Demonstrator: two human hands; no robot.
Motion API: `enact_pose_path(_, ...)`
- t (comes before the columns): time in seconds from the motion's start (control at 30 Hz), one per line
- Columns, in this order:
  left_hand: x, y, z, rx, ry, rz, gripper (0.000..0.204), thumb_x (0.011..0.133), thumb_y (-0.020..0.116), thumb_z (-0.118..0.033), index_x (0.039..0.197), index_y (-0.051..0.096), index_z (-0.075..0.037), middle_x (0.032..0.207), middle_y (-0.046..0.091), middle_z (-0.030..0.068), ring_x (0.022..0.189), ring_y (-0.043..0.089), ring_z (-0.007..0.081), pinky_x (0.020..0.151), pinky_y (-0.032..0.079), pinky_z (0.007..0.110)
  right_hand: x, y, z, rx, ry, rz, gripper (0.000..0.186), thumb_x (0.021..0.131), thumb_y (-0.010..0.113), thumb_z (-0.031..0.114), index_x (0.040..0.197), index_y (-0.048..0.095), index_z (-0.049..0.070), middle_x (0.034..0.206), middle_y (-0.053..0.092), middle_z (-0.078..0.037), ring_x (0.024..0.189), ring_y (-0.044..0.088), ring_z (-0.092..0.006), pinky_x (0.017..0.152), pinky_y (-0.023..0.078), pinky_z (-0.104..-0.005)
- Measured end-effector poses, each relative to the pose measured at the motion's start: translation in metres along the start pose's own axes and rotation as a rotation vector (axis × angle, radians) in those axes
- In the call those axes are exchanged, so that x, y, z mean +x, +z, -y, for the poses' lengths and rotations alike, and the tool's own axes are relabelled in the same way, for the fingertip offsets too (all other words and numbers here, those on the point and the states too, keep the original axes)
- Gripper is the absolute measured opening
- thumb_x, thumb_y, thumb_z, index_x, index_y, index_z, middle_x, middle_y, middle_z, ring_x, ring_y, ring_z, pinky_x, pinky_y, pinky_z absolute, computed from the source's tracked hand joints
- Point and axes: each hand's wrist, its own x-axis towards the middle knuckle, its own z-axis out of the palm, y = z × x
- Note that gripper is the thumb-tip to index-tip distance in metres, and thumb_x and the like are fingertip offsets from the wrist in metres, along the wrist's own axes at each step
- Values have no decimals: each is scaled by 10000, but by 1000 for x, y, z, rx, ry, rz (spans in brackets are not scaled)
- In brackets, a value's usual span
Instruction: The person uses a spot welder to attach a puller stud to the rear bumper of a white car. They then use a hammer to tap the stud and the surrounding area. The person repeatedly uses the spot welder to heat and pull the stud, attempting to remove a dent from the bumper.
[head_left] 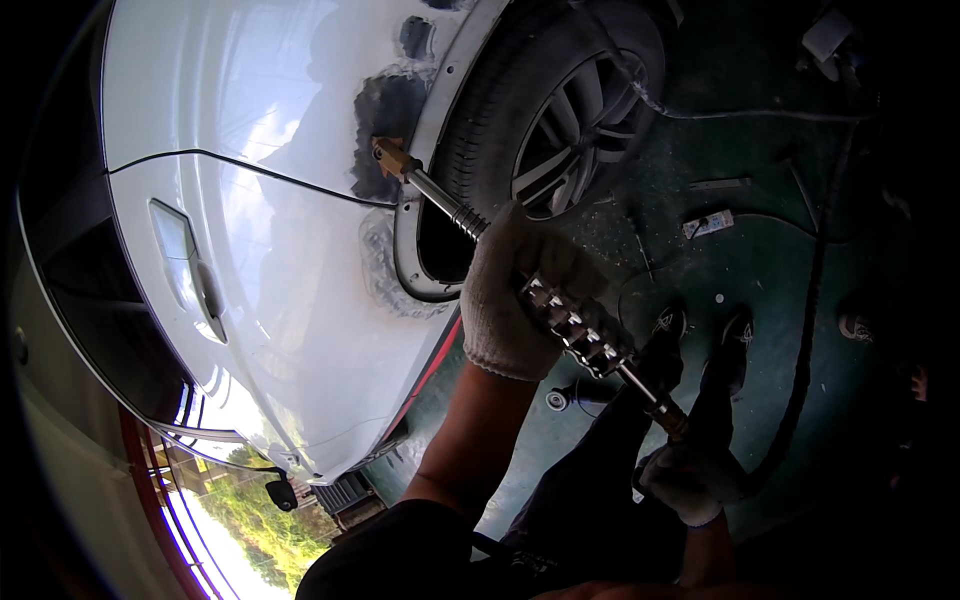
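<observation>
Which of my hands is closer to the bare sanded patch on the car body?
Left. Your left hand grips the puller's sliding weight, partway along the rod from the sanded patch. Your right hand holds the far end of the tool, well away.

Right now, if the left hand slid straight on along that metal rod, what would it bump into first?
The left hand would likely first meet the brass tip of the rod, pressed at the sanded dark patch on the white car panel beside the wheel arch; depth is uncertain.
</observation>
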Motion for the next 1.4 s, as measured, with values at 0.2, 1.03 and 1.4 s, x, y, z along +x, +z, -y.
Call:
enact_pose_path(0.2, -9, -27, 62, -577, -96, 890, 460, 1155, 357, -338, 721, 380, -186, 622, 444, -58, 526, 461, 131, 569, 416, 345, -5, -1, 9, 271, 217, -297, 248, 1010, 655, 77, 1244, 622, 1, 1043, 717, -126, 885, 719, -260, 806, 617, -394)
enact_pose_path(1.03, -32, -15, 33, 89, -210, 56, 454, 1129, 459, -422, 776, 436, -137, 748, 499, 37, 718, 602, 224, 733, 504, 424, 8, 8, -8, 169, 33, -39, 386, 827, 811, 35, 1189, 693, 92, 911, 763, -105, 861, 761, -299, 953, 577, -524)
enact_pose_path(1.4, -34, -15, 30, 216, -133, 159, 477, 1133, 438, -385, 720, 401, -149, 667, 450, 30, 591, 517, 201, 606, 436, 377, 2, 4, -18, 84, -43, -6, 299, 949, 743, -7, 1222, 652, 70, 984, 754, -77, 901, 735, -249, 857, 594, -462)
